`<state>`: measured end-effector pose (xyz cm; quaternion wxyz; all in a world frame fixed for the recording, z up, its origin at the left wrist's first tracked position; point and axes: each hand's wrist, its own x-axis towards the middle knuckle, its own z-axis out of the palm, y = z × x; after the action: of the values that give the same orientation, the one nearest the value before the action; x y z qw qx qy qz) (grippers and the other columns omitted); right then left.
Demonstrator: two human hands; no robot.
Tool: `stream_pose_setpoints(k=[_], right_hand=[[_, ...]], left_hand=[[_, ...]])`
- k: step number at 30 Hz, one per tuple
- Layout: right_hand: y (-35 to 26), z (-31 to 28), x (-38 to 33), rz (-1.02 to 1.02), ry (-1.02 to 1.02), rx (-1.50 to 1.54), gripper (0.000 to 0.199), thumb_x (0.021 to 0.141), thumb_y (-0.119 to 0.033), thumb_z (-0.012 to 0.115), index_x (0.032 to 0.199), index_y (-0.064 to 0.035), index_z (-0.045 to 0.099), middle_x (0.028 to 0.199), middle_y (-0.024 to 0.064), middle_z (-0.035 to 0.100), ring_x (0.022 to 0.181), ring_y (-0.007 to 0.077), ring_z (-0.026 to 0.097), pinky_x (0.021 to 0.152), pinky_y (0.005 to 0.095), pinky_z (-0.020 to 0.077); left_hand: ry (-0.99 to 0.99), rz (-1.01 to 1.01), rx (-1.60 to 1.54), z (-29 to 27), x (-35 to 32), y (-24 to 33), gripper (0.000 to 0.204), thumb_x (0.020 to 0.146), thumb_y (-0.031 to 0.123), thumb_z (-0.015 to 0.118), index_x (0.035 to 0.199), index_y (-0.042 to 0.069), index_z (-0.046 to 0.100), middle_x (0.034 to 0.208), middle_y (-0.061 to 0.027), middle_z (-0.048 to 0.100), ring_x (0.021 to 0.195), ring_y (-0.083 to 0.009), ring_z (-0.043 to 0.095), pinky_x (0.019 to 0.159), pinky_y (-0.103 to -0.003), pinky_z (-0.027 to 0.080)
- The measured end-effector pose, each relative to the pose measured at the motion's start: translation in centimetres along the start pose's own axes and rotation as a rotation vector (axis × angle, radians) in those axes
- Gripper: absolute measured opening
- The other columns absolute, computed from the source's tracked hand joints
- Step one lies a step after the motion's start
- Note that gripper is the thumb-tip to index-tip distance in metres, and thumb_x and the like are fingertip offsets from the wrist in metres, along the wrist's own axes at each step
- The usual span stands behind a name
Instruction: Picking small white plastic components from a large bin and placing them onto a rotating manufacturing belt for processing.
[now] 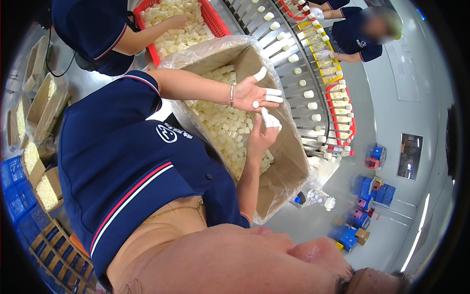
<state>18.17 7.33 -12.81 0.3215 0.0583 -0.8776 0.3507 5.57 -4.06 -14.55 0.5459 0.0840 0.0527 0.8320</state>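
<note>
My left hand is stretched out palm up over a large plastic-lined carton. White finger covers sit on its thumb and fingers, and a bracelet is at its wrist. A small round white spot shows at the palm; whether it is a curled fingertip or a loose piece I cannot tell. Just below, my right hand has its white-covered fingers loosely bent and its thumb apart, with nothing visible in it. Beneath both hands lie many cream-coloured short cylindrical pieces in the carton.
Beyond the carton runs a curved track with metal rods tipped by white cylinders. Red and yellow crates of similar pieces stand along it. Co-workers reach in at upper left and upper right. A clear bottle lies beside the carton.
</note>
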Motion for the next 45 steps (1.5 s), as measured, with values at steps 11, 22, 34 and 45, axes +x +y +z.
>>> stream_pose_setpoints(k=[11,22,34,45], right_hand=[[-0.3,1.0,-1.1,0.064,-0.019,-0.012,0.023,0.074,-0.011,0.073,0.093,-0.0013,0.067,0.077,0.0075,0.061,0.074,0.0217,0.053,0.069,0.0326,0.0416],[0.6,0.6,-1.2,0.26,-0.001,0.111,0.013,0.073,-0.015,0.073,0.08,-0.0067,0.067,0.072,0.0065,0.059,0.069,0.0232,0.052,0.065,0.0343,0.0402],[7.2,-11.7,-0.7,0.325,0.271,-0.654,0.027,0.082,-0.028,0.064,0.072,-0.0024,0.065,0.063,0.0122,0.057,0.058,0.0287,0.052,0.054,0.0418,0.0387],[15.4,-22.5,-0.5,0.814,0.004,-1.268,0.029,0.083,-0.029,0.059,0.091,-0.0019,0.054,0.076,0.0166,0.063,0.076,0.0369,0.063,0.066,0.047,0.0476]], left_hand=[[0.014,-0.058,0.108,1.2,-0.7,-1.5,0.095,0.075,0.079,0.033,0.139,0.009,0.031,0.142,-0.0052,0.034,0.132,-0.0195,0.028,0.104,-0.039,0.027],[0.32,-0.037,0.546,0.5,-0.4,-1.0,0.064,0.087,0.055,0.045,0.126,0.004,0.047,0.126,-0.0118,0.052,0.121,-0.0233,0.045,0.102,-0.041,0.033],[0.265,-0.027,0.522,0.2,-0.1,-0.1,0.045,0.097,0.029,0.037,0.134,0.005,0.036,0.134,-0.012,0.044,0.12,-0.0245,0.048,0.09,-0.034,0.045],[0.524,-0.013,0.78,-0.1,0.1,0.6,0.022,0.088,0.022,0.059,0.103,0.007,0.064,0.085,-0.0028,0.066,0.065,-0.0059,0.056,0.055,-0.021,0.044]])
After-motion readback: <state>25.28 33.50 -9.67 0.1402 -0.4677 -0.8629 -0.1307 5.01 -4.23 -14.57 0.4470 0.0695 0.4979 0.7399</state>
